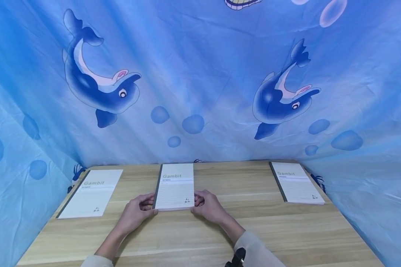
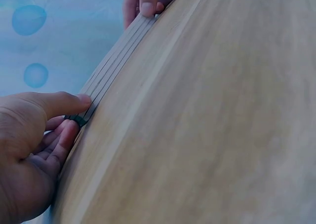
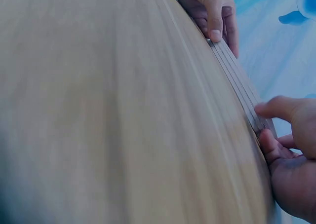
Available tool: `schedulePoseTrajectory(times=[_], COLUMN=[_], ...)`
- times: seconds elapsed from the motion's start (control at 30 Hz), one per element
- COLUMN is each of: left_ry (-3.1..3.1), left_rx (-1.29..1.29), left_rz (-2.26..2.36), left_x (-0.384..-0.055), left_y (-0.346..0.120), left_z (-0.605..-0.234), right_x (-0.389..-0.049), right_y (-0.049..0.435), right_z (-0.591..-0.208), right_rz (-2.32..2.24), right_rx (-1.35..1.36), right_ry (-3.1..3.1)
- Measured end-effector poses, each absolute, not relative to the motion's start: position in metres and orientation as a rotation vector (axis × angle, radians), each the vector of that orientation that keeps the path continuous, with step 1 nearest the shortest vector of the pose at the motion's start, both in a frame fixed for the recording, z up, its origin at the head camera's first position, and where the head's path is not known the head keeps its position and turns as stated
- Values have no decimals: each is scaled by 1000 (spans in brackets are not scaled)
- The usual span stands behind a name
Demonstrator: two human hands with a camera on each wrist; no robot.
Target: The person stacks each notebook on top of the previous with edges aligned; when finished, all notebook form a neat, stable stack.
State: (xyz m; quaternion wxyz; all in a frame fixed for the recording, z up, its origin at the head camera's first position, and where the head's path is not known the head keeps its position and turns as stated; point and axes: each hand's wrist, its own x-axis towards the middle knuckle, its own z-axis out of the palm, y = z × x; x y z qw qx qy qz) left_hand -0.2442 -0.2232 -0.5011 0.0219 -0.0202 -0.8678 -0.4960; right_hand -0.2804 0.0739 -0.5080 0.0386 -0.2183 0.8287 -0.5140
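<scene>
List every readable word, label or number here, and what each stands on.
"Gambit": left notebook.
"Gambit": top middle notebook.
"Gambit": right notebook.
"A", followed by an unclear small mark: lower right of all three notebooks.
Small print beneath "Gambit" and "A": too blurred to read.

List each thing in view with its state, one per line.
Middle notebook stack: closed, cover up, edges roughly aligned.
Left notebook: closed, cover up, lying flat.
Right notebook: closed, cover up, lying flat.
Left hand: gripping the stack's near left corner.
Right hand: gripping the stack's near right corner.
Curtain: hanging, creased.
</scene>
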Motion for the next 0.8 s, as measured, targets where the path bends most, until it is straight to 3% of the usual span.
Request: schedulePoseTrajectory(times=[0.43, 0.8], left_ry=[-2720, -2574], left_rx=[-113, -504], left_rz=[-1370, -1378], left_x=[-242, -242], left_y=[-219, -118], left_z=[-481, -452], right_x=[-279, -272], right_y=[130, 216], right_z=[-490, -479], right_rz=[-1575, -1604], right_rx=[-626, -540], right_ry=[2376, 2469])
